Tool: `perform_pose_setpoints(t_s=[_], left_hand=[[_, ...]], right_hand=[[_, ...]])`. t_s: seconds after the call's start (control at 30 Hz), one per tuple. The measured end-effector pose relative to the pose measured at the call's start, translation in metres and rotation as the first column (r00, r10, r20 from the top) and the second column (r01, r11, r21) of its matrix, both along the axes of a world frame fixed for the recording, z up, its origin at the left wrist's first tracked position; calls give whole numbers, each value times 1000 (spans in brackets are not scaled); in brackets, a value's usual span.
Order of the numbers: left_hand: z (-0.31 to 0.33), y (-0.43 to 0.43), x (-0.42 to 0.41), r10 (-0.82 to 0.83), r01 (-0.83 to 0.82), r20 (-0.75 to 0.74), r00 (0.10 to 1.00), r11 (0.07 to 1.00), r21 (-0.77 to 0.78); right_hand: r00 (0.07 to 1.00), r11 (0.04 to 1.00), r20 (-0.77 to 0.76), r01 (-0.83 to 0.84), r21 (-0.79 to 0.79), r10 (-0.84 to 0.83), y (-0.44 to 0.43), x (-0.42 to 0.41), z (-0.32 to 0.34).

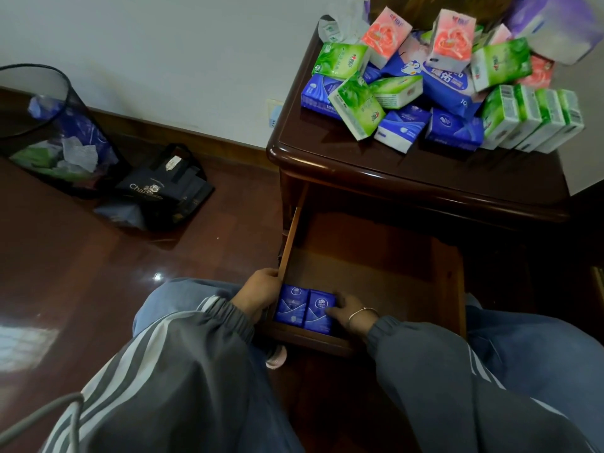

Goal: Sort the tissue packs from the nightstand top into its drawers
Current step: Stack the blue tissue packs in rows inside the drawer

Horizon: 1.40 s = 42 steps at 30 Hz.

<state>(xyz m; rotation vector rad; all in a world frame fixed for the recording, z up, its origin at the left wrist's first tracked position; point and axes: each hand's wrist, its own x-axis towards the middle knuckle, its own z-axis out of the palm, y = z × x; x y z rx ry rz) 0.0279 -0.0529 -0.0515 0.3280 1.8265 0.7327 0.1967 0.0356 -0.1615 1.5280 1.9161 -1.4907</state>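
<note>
2 blue tissue packs (305, 309) stand side by side in the open drawer (376, 273)'s front-left corner. The left hand (260, 294) curls over the drawer's side; the right hand (348, 310) presses loosely against 1 pack. The rest are heaped on the nightstand top (408, 168).

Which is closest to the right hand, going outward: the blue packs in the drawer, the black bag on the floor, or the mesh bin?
From the right hand:
1. Blue packs, in the drawer's front left corner, touching the fingers.
2. Black bag, on the floor to the left of the nightstand.
3. Mesh bin, far left by the wall, beyond the bag.
</note>
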Motion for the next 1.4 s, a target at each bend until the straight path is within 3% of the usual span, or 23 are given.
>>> perform_pose_setpoints(t_s=[0.07, 0.3, 0.5, 0.6, 0.73, 0.8, 0.87, 0.97, 1.03, 1.13, 1.27, 1.4], left_hand=[[-2, 0, 0, 4, -4, 2, 1000, 1000, 1], [-3, 0, 0, -20, 20, -15, 1000, 1000, -21], [-4, -1, 1, -74, 73, -49, 996, 997, -22], [-7, -3, 1, -134, 131, -106, 985, 991, -31], [-9, -2, 0, -168, 163, -285, 944, 986, -42], [-4, 1, -1, -97, 117, -435, 895, 993, 19], [8, 6, -1, 43, 75, -578, 815, 981, 179], [41, 17, -1, 231, 128, -672, 704, 889, 440], [69, 30, -1, 314, 243, -720, 619, 795, 556], [113, 59, 7, 343, 410, -779, 525, 700, 585], [140, 99, 34, 189, 644, -897, 399, 638, 421], [141, 128, 63, 87, 731, -933, 349, 598, 329]], right_hand=[[999, 1000, -51, 10, -1, -10, 0, -2, 1], [981, 981, 20, -193, 5, 192, -2, 2, 9], [984, 985, 22, -174, -16, 175, -5, 3, 19], [982, 980, 12, -190, 64, 189, 0, 4, 40], [978, 942, -41, -186, 280, 206, 14, 14, 97], [969, 884, -142, -118, 453, 203, 25, 28, 137], [934, 763, -314, 76, 642, 171, 39, 47, 181], [896, 404, -421, 336, 851, 141, 74, 83, 228], [932, 268, -361, 336, 903, 46, 104, 103, 239], [979, 307, -137, 178, 935, -149, 139, 117, 229], [965, 421, -22, 134, 897, -261, 158, 109, 206], [957, 376, 51, 62, 924, -285, 163, 104, 194]])
